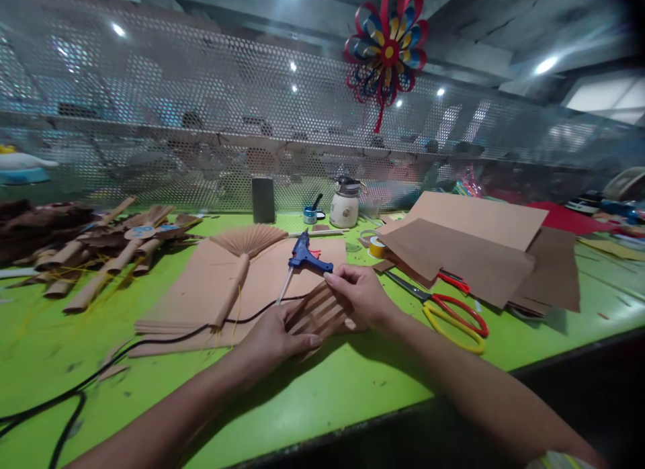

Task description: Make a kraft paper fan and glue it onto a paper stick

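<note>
**Both hands grip a strip of pleated paper (322, 312)**

The step in hand looks like shaping the folds. The left hand (272, 338) has its fingers clamped on the pleated paper's left end, thumb across the near face; the right hand (367, 295) pinches its upper right edge between thumb and fingers. The paper is held between them above the near part of the table (353, 395). Some of the left fingers are hidden behind it, so how far they reach cannot be told.

Just beyond the right fingers lies a blue glue gun (305, 255). Left of the left fingers, a paper fan (248, 243) with a rolled handle rests on brown sheets (184, 281); scissors (434, 297) lie to the right of the right fingers.

The next move seems to call for even pressure from both sets of fingers, keeping the pleats lined up without crushing them.
</note>
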{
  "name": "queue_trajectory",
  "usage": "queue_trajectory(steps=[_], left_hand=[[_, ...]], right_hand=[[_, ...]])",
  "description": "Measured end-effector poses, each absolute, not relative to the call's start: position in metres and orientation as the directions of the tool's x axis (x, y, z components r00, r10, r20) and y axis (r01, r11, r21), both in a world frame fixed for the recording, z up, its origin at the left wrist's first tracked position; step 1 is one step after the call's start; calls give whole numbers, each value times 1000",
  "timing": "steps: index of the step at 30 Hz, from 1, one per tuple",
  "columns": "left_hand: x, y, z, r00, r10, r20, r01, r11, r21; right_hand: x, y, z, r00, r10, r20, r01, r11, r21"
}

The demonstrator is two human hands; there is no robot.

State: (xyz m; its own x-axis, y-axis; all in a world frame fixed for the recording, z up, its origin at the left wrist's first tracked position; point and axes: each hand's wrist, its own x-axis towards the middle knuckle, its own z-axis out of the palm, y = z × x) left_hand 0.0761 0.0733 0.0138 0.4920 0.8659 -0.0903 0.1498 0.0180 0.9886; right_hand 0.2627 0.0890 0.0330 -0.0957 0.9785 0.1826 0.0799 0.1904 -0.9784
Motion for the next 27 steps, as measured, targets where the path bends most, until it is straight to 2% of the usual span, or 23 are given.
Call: queue_trajectory(steps=[3, 6, 9, 13, 19, 24, 27], left_hand=[[74, 73, 14, 526, 840, -131, 76, 107, 991], [71, 73, 17, 541, 828, -148, 18, 164, 986], [68, 74, 22, 506, 855, -114, -75, 175, 982], [64, 77, 24, 468, 880, -78, -122, 151, 981], [64, 78, 24, 433, 900, -55, -76, 97, 992], [64, 77, 27, 432, 897, -95, -101, 153, 983], [64, 75, 32, 416, 903, -113, -113, 174, 978]], right_hand=[[265, 94, 33, -82, 975, 207, 24, 209, -978], [268, 98, 32, -59, 982, 177, -128, 169, -977], [267, 97, 31, -160, 982, 105, -203, 71, -976], [261, 90, 31, -314, 940, 131, -62, 117, -991], [258, 89, 31, -169, 969, 181, 39, 191, -981], [265, 96, 28, -186, 957, 225, 85, 244, -966], [273, 104, 36, -160, 959, 232, 239, 266, -934]])
